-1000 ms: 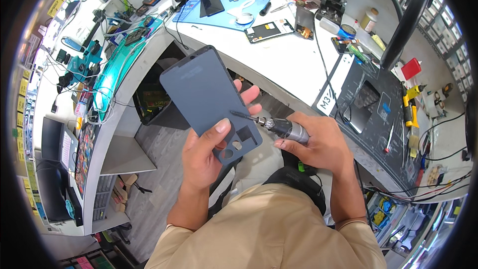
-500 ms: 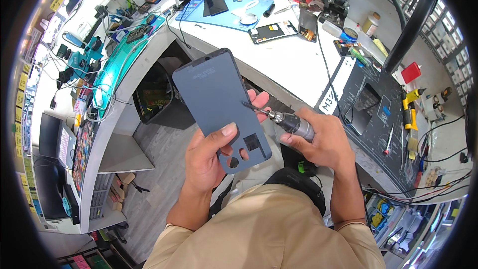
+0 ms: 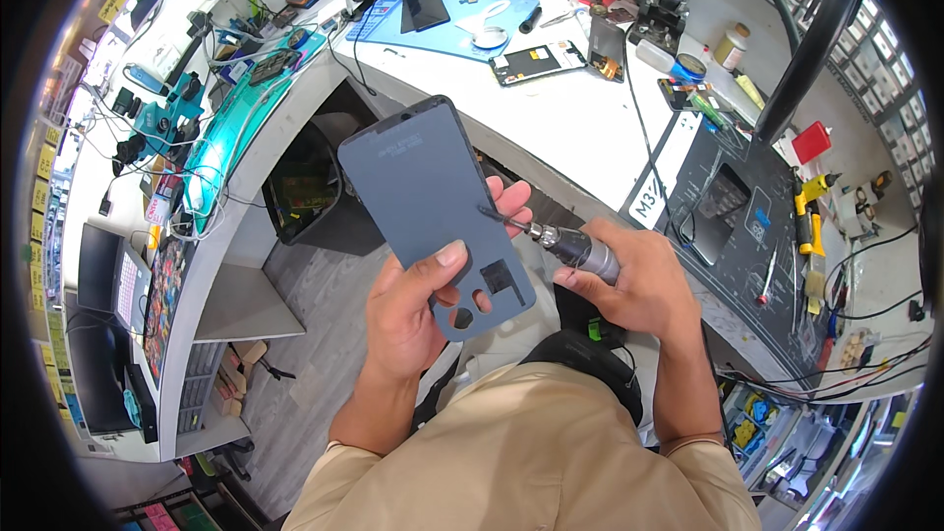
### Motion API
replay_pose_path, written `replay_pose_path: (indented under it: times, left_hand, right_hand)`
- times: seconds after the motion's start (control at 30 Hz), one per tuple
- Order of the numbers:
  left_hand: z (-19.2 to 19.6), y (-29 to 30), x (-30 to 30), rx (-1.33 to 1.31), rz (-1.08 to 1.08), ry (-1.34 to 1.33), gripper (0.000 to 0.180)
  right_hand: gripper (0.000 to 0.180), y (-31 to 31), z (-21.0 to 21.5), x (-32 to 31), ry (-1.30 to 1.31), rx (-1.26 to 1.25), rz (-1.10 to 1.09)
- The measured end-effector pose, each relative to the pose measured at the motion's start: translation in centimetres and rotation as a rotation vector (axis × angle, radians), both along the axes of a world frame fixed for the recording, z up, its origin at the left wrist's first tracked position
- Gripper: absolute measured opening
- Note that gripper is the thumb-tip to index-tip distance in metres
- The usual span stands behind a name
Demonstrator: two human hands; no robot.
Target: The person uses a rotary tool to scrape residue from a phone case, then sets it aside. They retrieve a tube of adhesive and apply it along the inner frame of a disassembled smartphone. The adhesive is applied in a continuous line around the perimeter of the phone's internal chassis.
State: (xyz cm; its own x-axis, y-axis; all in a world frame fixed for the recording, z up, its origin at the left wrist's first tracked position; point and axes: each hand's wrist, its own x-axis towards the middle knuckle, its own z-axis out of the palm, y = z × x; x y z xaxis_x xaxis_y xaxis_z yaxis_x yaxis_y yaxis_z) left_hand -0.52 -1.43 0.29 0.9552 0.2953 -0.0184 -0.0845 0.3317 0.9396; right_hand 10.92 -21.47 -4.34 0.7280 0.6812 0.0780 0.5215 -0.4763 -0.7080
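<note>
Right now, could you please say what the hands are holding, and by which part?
The left hand holds the grey phone frame near its cutout end; the right hand holds the rotary tool by its body.

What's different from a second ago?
The gray phone panel in the left hand shifted slightly right. The right hand moved the rotary tool's bit up the panel's edge, away from the dark square. Both hands kept hold. Things on the white bench stayed put.
</note>
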Motion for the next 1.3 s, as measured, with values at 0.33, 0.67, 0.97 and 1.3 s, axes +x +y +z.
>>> replay_pose_path:
  times: [0.33, 0.67, 0.97, 1.3]
  left_hand:
    - [-0.5, 0.2, -0.1, -0.003, -0.071, 0.012, 0.067]
    - [-0.2, -0.7, -0.2, 0.006, 0.030, 0.043, 0.073]
    - [-0.2, -0.6, -0.3, -0.017, 0.015, 0.036, 0.074]
    - [-0.6, -0.4, -0.8, -0.059, -0.045, 0.028, 0.072]
  right_hand:
    - [0.053, -0.1, -0.4, 0.2, 0.012, 0.016, 0.012]
    - [0.053, 0.2, -0.2, 0.2, 0.037, 0.047, 0.010]
    - [0.053, 0.4, 0.1, 0.1, 0.008, 0.046, 0.008]
    - [0.053, 0.6, 0.7, 0.2, 0.051, 0.049, -0.008]
